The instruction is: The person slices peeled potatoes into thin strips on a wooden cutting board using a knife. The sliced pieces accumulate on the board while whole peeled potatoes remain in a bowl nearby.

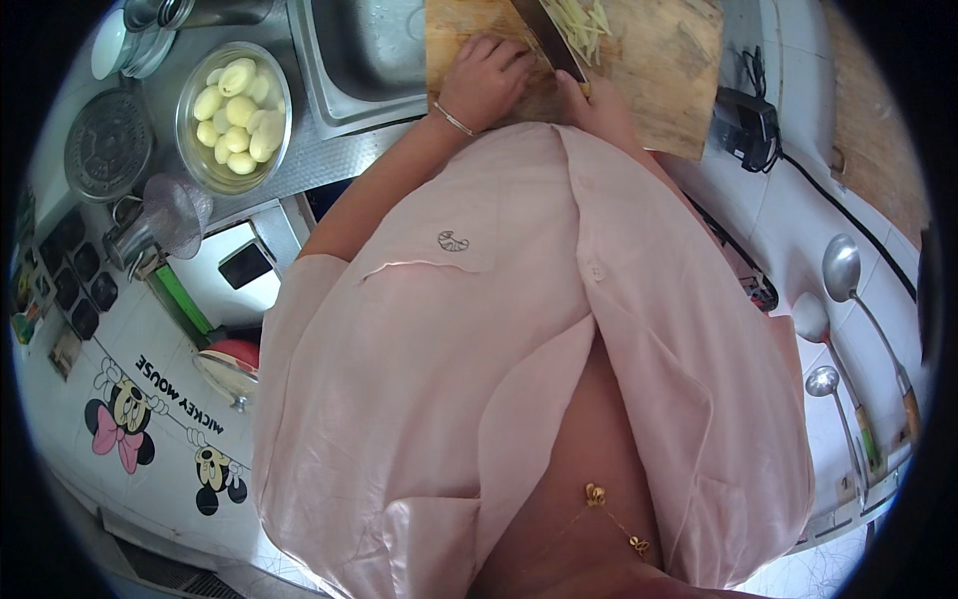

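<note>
My right hand [599, 108] grips the handle of a kitchen knife [551, 39] at the top of the view. The broad dark blade slants up and left over a wooden cutting board [658, 82]. My left hand [490, 78], with a bracelet at its wrist, rests on the board left of the blade. Its fingers are curled downward, and whatever may lie under them is hidden. Pale cut strips [582, 28], which look like potato, lie in a heap on the blade's right side. The top frame edge cuts off the knife's tip.
Left of the board is a steel sink [367, 52]. A bowl of peeled potatoes in water [238, 120] stands beside it on the metal counter [314, 161]. Stacked bowls [123, 45] sit further left. A black power adapter [748, 123] and hanging ladles [842, 266] are on the right.
</note>
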Tool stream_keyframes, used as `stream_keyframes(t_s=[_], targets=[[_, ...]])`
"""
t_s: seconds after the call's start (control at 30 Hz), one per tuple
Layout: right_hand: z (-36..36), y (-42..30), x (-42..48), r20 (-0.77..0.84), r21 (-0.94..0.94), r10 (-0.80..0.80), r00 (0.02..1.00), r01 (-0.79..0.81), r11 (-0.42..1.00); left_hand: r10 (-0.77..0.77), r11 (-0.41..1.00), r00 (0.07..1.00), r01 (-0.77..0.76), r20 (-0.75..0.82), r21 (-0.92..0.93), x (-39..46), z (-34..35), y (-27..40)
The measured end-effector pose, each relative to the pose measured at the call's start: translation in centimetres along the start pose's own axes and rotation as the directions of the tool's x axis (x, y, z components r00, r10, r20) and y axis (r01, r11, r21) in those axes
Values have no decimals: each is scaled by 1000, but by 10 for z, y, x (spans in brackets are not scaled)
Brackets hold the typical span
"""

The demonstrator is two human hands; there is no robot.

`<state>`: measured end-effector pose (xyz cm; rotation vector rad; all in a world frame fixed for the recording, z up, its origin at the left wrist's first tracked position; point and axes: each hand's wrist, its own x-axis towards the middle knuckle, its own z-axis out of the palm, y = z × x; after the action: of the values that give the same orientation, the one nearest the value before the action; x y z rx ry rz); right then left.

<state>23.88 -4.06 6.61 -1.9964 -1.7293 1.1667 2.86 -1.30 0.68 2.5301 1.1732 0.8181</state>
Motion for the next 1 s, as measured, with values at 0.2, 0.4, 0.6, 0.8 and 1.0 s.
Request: stream_keyframes(t_s=[0.2,0.4,0.6,0.8,1.0], targets=[[-12,16,-11,51,-99,-134,990,138,985,-76,995,995,72,-69,-63,-4,-7,-3],[-22,23,-18,128,-92,2,992,9,996,-215,975,976,212,-41,-63,-22,-35,-7],[-44,26,-14,38,-107,115,993,-110,988,-149,986,984,156,100,-62,-33,-45,3],[-31,30,-18,28,-237,-53,998,58,970,-150,988,986,152,66,-28,-34,-26,4],[-25,32,-23,57,-100,-45,997,51,994,-175,980,984,179,41,-93,-31,-18,5]])
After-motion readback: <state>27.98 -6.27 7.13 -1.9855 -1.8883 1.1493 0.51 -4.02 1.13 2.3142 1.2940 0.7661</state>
